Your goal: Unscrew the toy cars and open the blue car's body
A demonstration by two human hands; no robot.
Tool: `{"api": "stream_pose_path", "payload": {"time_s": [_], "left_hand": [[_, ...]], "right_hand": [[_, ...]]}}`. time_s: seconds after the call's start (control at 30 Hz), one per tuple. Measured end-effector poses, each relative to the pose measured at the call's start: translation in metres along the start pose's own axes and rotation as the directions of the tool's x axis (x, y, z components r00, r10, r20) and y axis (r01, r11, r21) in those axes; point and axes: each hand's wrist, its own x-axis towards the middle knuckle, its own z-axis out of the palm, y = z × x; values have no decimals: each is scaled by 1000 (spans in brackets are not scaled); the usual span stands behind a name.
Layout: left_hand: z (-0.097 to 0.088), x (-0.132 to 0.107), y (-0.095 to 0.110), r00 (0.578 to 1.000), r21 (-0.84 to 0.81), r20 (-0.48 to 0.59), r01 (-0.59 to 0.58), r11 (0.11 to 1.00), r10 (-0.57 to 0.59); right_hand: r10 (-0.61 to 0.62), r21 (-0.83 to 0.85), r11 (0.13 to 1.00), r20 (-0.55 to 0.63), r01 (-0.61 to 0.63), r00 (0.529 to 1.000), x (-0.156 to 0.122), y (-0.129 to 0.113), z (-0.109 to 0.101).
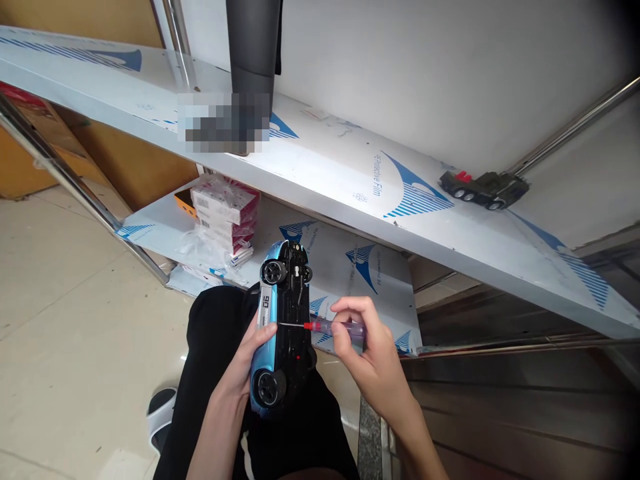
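My left hand [250, 350] grips a blue toy car [267, 347] by its side, over my lap. The car is tipped so that its black underside faces right and toward me, with two wheels on the near side. Between the fingers of my right hand [367, 340] is a screwdriver [340, 328] with a translucent purple handle and a red collar. Its thin metal shaft points left across the car's underside, the tip ending near my left thumb. I cannot tell whether the tip touches the car.
A metal shelf [330, 160] with film markings crosses in front of me. On it are a dark green toy truck [483, 188] at the right and a dark upright object [253, 60]. Several plastic-wrapped boxes [225, 213] are stacked on the lower shelf [340, 273].
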Motion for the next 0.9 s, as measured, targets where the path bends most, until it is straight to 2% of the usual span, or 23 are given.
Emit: {"api": "stream_pose_path", "payload": {"time_s": [0.1, 0.23, 0.4, 0.47, 0.53, 0.6, 0.7, 0.77, 0.9], "left_hand": [[-5, 1, 0, 1000, -1, 13, -8, 1000, 8], [-9, 0, 0, 996, 5, 84, -18, 1000, 18], [-11, 1, -1, 995, 16, 103, -8, 1000, 7], [-9, 1, -1, 996, 15, 91, -10, 1000, 8], [-6, -1, 1, 997, 13, 69, -16, 1000, 15], [-1, -4, 3, 998, 19, 54, -24, 1000, 23], [4, -7, 7, 996, 22, 83, -36, 999, 34], [6, -7, 7, 992, 27, 114, -52, 998, 48], [6, -5, 5, 987, 45, 149, -69, 997, 62]], "right_hand": [[-25, -23, 999, -1, 25, 1000, -1, -2, 0], [69, -27, 997, 10, -69, 998, -2, -7, 1], [-52, -42, 998, -23, 51, 998, -2, -9, 0], [-47, -32, 998, 3, 47, 999, -1, -10, 1], [16, -13, 1000, 14, -16, 1000, 0, -12, 2], [54, -15, 998, -15, -54, 998, 2, -13, 4], [-23, -62, 998, -74, 18, 997, 3, -15, 4], [-68, -78, 995, -66, 63, 995, 4, -17, 3], [9, -54, 998, -60, -13, 998, 6, -20, 3]]}}
